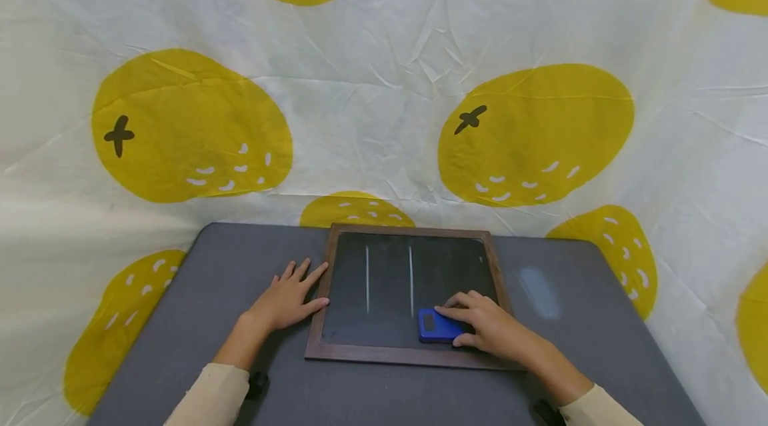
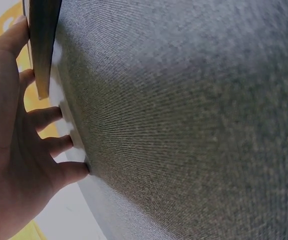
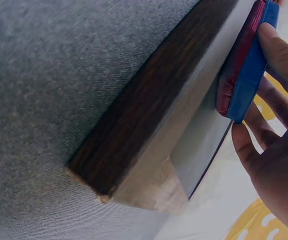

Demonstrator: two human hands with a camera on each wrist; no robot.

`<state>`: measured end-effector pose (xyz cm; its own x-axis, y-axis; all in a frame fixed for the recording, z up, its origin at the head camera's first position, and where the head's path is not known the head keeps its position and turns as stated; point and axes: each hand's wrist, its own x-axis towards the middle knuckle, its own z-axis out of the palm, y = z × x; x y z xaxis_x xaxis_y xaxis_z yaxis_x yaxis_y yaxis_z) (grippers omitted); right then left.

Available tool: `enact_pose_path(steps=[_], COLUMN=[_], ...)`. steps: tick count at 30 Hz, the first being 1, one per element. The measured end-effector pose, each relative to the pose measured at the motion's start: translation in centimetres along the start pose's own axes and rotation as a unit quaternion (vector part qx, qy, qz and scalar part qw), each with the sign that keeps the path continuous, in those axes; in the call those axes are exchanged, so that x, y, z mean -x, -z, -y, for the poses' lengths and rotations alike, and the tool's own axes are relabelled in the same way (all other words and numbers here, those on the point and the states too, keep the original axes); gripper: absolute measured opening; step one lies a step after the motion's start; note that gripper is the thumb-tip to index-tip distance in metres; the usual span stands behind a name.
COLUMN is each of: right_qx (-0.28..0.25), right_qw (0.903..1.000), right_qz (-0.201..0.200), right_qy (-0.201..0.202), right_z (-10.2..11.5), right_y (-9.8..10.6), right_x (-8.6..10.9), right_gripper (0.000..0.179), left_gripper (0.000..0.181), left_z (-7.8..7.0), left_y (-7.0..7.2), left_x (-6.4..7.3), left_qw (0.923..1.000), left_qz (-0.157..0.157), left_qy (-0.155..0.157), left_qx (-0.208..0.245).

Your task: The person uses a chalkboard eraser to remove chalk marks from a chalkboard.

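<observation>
While the right hand [image 1: 489,326] pinches a blue eraser [image 1: 435,326] at the blackboard [image 1: 384,327]'s lower right, red side facing the surface, the left hand [image 1: 288,301] lies with grip spread, thumb and index finger touching the wooden frame [image 1: 317,326]'s left side. Two white chalk lines [image 1: 367,279] left of eraser. Blackboard flat on gray bench [image 1: 342,393], pale smudge [image 1: 540,293] to its right.

Soft, even light washes the far cloth [image 1: 366,133] here, the wrist views dimmer, shadow darkening the table [image 2: 134,135] beside the left hand [image 1: 285,301].
</observation>
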<state>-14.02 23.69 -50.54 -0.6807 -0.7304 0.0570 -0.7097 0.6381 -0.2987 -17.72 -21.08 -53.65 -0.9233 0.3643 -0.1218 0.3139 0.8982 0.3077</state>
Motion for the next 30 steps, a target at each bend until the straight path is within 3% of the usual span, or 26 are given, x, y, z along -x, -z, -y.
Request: enact_pose_path(steps=[8, 22, 30], right_qx=[0.013, 0.066, 0.077], right_qw=[0.9998, 0.9960, 0.9950], right_qz=[0.007, 0.033, 0.038], right_qy=[0.012, 0.051, 0.052], right_z=[0.6, 3.8, 4.1], right_y=[-0.3, -1.1, -1.3], right_x=[-0.8, -5.1, -6.0], right_gripper=[0.063, 0.064, 0.063], left_gripper=[0.080, 0.080, 0.080], left_z=[0.3, 0.3, 0.4], left_y=[-0.2, 0.0, -0.1], left_x=[0.0, -0.2, -0.3], left_qw=[1.0000, 1.0000, 1.0000], left_qz=[-0.008, 0.000, -0.005], left_qy=[-0.002, 0.000, -0.002], left_qx=[-0.001, 0.000, -0.004])
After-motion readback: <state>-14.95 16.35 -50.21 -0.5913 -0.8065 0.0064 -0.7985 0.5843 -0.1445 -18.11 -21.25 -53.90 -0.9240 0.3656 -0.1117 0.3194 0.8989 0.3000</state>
